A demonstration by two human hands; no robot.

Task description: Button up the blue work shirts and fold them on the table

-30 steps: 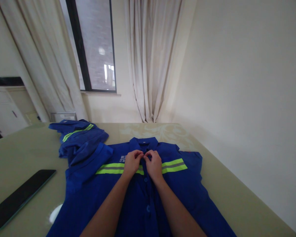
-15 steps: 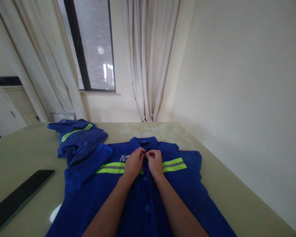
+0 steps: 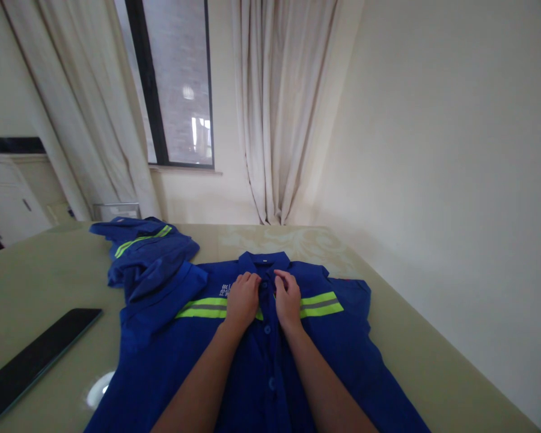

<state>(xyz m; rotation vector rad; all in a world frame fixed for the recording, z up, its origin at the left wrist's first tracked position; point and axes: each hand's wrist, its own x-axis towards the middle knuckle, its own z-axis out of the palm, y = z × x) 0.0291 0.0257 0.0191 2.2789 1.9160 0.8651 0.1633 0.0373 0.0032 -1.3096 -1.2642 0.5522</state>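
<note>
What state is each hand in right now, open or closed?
Left hand: curled at the blue jacket; grip cannot be told.
Right hand: partly curled over it; grip unclear.

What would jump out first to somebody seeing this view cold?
Probably the blue shirt spread across the middle of the table, with a bright yellow-green stripe across its chest. The left hand and right hand are at its front opening, just below the collar. Next come the bunched blue fabric at the table's far left and the flat dark slab at near left.
</note>
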